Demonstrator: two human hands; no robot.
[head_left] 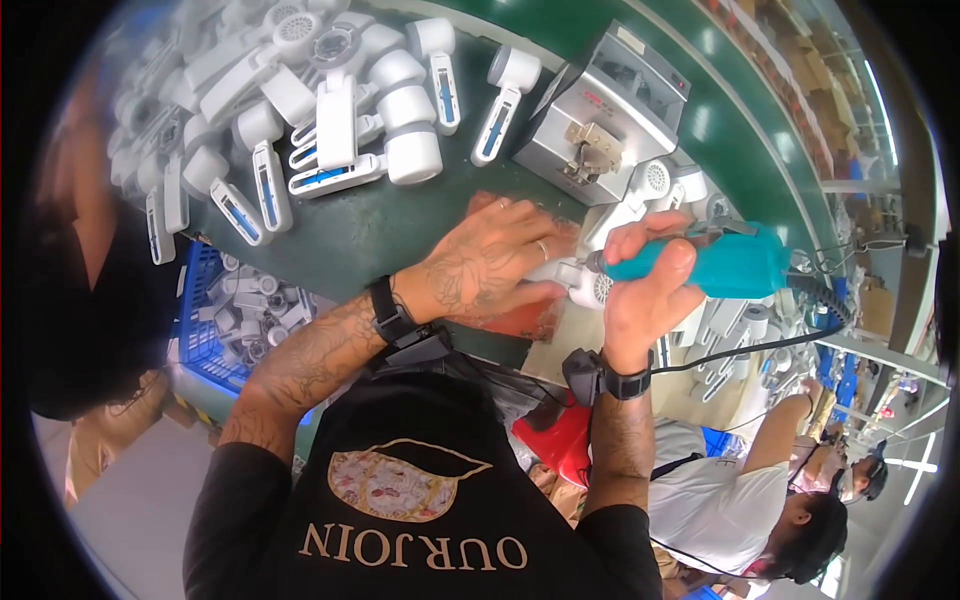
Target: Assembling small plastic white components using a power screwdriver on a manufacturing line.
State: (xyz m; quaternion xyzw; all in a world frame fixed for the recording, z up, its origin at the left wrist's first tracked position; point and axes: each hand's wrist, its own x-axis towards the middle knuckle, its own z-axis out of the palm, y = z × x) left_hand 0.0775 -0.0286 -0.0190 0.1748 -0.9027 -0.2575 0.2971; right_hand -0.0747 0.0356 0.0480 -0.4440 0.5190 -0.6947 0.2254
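Note:
My right hand [650,285] is wrapped round a teal electric screwdriver [725,262], which lies almost level with its tip pointing left. That tip meets a small white handheld fan part [580,280] with a round grille. Across from it, my left hand [505,255] grips the same part by its left end, fingers bent over it. The fingers hide much of the part, so its full shape cannot be made out. Beneath my left hand lies a reddish-brown mat [485,325]. Another white fan piece [625,215] rests just beyond my right fingers.
A silver box-shaped machine [600,120] stands at the far side. White handheld fans [335,120] pile up on the green table [370,225] at far left. A blue basket [200,325] holds more white parts. The screwdriver's black cable [740,355] loops at right. Co-workers [740,500] sit nearby.

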